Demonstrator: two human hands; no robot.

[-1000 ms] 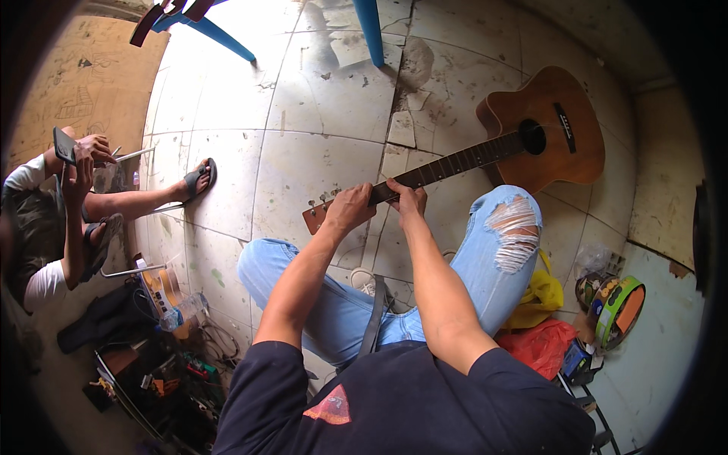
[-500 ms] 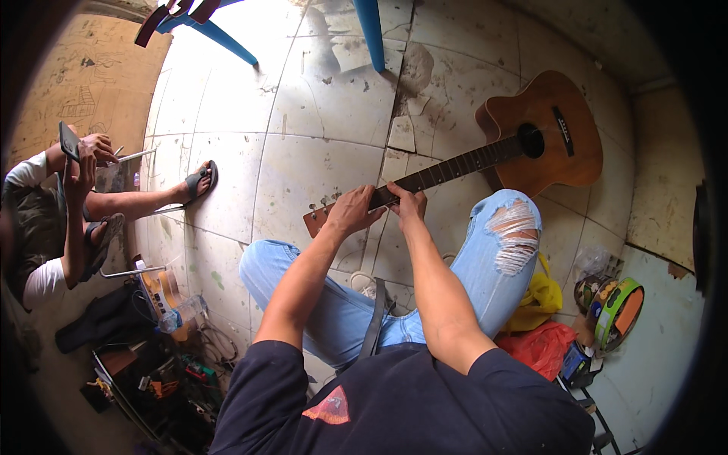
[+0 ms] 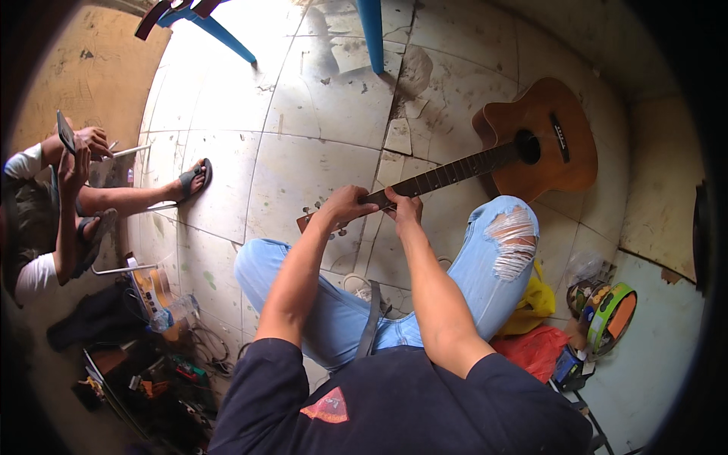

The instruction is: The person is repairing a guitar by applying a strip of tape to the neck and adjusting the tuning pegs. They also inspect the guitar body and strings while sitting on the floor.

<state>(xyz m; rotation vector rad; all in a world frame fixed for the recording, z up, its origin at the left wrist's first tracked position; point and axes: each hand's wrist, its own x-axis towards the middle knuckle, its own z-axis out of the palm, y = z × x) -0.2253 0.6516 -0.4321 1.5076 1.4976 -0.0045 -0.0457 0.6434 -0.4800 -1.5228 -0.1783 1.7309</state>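
Observation:
An acoustic guitar with a brown body and dark fretboard slants across in front of me. Its body is at the far right by the tiled floor, and its neck reaches toward my knees. My left hand is closed around the neck beside the headstock, partly covering it; tuning pegs stick out on both sides. Just to the right, my right hand also grips the neck, thumb on the fretboard and fingers hidden beneath. No strings can be made out along the neck.
At the left sits a person in sandals holding a phone. Blue furniture legs stand ahead. Tools and cables lie at lower left near a plastic bottle. Yellow and red bags and a green-rimmed round object are at right.
My left hand has shifted slightly left toward the headstock and covers more of it. The guitar is turned a little, its headstock slightly farther left. Both hands stay on the neck.

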